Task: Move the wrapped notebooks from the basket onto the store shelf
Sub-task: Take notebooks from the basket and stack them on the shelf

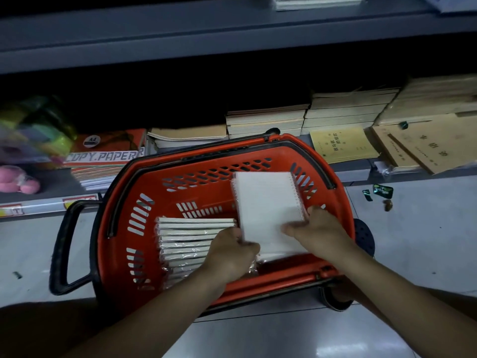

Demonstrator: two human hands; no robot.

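Observation:
A red plastic basket [180, 187] with black handles stands on the floor in front of the shelf. Inside it on the left, several wrapped white spiral notebooks [185, 236] stand on edge in a row. A stack of white spiral notebooks [265, 202] is raised above the basket's right half. My left hand [232, 251] grips the stack's near left edge. My right hand [320, 231] holds its near right corner, thumb on top. The bottom store shelf [353, 174] runs behind the basket.
On the bottom shelf lie a red copy paper pack [103, 156], tan exercise books [265, 120], yellow booklets [343, 146] and brown ledgers [426, 143]. A pink plush toy [18, 179] sits far left. An upper shelf board [232, 34] overhangs. Small wrappers [379, 192] litter the floor.

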